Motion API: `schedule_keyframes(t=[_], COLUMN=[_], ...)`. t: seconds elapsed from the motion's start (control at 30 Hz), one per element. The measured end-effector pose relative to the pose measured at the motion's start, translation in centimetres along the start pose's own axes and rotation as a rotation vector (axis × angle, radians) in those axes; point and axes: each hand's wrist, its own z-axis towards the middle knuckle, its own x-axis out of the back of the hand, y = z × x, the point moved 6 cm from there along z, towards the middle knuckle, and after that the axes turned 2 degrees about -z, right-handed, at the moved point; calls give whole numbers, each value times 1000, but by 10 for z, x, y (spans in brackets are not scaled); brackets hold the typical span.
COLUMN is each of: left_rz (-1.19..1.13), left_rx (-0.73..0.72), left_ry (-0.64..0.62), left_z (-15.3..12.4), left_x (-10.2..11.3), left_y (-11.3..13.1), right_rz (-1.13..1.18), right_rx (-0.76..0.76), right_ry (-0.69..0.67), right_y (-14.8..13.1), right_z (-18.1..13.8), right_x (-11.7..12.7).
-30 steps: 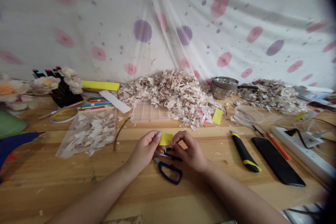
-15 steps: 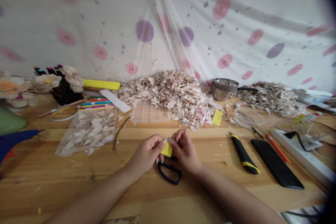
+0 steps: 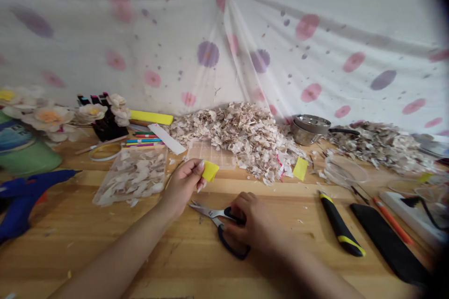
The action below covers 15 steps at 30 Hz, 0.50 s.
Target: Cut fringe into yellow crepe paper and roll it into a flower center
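A small folded piece of yellow paper (image 3: 210, 171) is pinched between the thumb and fingers of my left hand (image 3: 187, 181), raised over the table. Lower and to the right, my right hand (image 3: 249, 219) has its fingers closed round the dark handles of a pair of scissors (image 3: 213, 214). The scissors rest on the wooden table with their blades pointing left and slightly apart. Part of the upper handle is hidden by my right fingers. Another yellow paper piece (image 3: 300, 168) lies beyond my right hand, beside the heap of pale flakes (image 3: 245, 138).
At left are a blue glue gun (image 3: 31, 196), a clear tray of pale petals (image 3: 135, 175) and handmade flowers (image 3: 49, 117). A black-and-yellow utility knife (image 3: 340, 224), a black phone (image 3: 387, 240) and a white power strip (image 3: 414, 215) lie right. A metal pot (image 3: 308, 130) stands behind.
My hands have parted. The left has moved up and left with the yellow paper; the right has let go of the paper and come down onto the scissors. The view has shifted slightly left and up.
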Motion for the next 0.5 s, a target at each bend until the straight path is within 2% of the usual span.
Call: schedule_keyframes(t=[0.1, 0.2, 0.27, 0.33, 0.4, 0.5], left_rz=[-42, -52, -18, 22, 32, 56], left_rx=[-12, -8, -16, -41, -89, -156], left_ry=[5, -6, 17, 71, 125, 166], left_z=[1, -1, -2, -1, 0, 3], left_x=[2, -2, -2, 1, 5, 12], left_y=[3, 2, 1, 1, 2, 3], right_rz=[-124, -200, -163, -56, 117, 612], right_rx=[-64, -128, -183, -297, -366, -336], right_ry=[-139, -143, -132, -186, -180, -106], right_y=[-6, -5, 3, 18, 33, 44], right_z=[-8, -10, -8, -6, -2, 6], right_x=[-5, -5, -1, 3, 11, 21])
